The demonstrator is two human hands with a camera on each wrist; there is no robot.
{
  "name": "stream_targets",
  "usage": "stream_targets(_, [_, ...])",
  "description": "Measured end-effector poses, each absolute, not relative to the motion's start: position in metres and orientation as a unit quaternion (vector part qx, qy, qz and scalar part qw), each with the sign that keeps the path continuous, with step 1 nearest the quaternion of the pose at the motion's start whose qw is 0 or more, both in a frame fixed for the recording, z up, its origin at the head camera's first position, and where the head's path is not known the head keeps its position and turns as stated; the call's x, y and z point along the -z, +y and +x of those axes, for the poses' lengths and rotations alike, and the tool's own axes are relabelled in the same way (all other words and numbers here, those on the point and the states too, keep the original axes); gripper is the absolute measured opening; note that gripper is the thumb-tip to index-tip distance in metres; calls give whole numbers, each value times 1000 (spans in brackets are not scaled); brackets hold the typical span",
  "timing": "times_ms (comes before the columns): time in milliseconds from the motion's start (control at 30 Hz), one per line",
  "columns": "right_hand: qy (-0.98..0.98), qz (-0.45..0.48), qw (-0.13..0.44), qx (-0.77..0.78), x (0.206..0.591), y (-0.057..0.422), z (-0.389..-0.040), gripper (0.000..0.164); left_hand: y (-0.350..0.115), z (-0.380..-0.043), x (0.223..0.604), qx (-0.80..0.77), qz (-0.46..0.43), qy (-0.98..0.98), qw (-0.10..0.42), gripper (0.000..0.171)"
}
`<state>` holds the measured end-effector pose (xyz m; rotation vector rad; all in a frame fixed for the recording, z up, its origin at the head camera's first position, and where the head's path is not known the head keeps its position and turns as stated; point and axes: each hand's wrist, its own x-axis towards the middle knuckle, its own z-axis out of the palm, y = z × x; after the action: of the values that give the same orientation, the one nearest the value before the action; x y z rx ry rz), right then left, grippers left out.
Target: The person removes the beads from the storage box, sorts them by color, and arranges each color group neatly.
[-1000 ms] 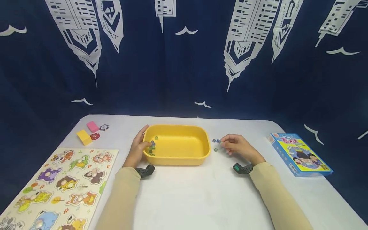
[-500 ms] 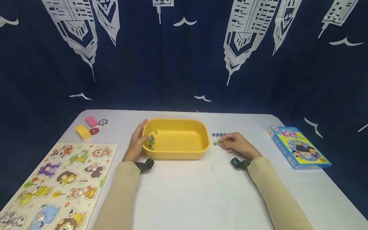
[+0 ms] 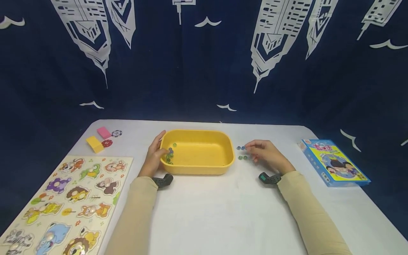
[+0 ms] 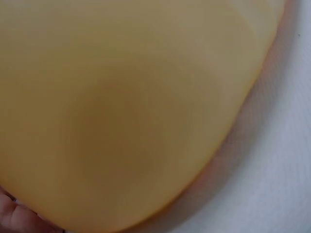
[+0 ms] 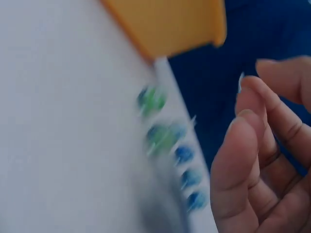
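My left hand (image 3: 152,161) grips the left end of a yellow plastic tub (image 3: 200,152), its thumb inside over the rim. Several blue and green glass marbles (image 3: 170,156) lie in the tub near that thumb. In the left wrist view the tub wall (image 4: 146,121) fills most of the picture, with fingertips (image 4: 22,219) at the lower left. Right of the tub, my right hand (image 3: 267,156) hovers by a row of blue marbles (image 3: 238,148). Two green marbles (image 3: 240,158) lie in front of them. The right wrist view shows bent fingers (image 5: 233,160) with nothing between them.
A wooden animal puzzle board (image 3: 76,194) lies at the left. Beyond it are a yellow block (image 3: 94,144), a pink block (image 3: 103,132), a red chip (image 3: 107,143) and a black-and-white chip (image 3: 116,133). A blue boxed game (image 3: 334,163) sits at the right.
My right hand has set a green marble beside the other green one, let it go and drawn slightly away to the right. The left hand keeps its grip on the tub.
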<state>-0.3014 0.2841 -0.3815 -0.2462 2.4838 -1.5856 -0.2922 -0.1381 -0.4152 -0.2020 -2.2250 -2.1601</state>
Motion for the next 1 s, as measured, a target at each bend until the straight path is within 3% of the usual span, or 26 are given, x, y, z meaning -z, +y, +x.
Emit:
stream_targets(233, [783,-136,74,602,339,252,-309,13,-138,-293,415,702,-67,-709,18,83])
stream_targets(333, [768,-169,86,612,323,232,-317,12,-138,-294,415,703,-67,-708,21,83])
stream_targets(600, [807,-202,154,533,303,165,-347,30,-137,-290,411,712,-59,-700,3,82])
stream_targets(800, [816,-231,208,487,310,121,-365,31,-134,-270,382,707,-56,-705,-9,81])
stream_targets(1000, [821,-251,243,451,327,89,-374,34,-134,-267,377,705,-57,-707,-13,81])
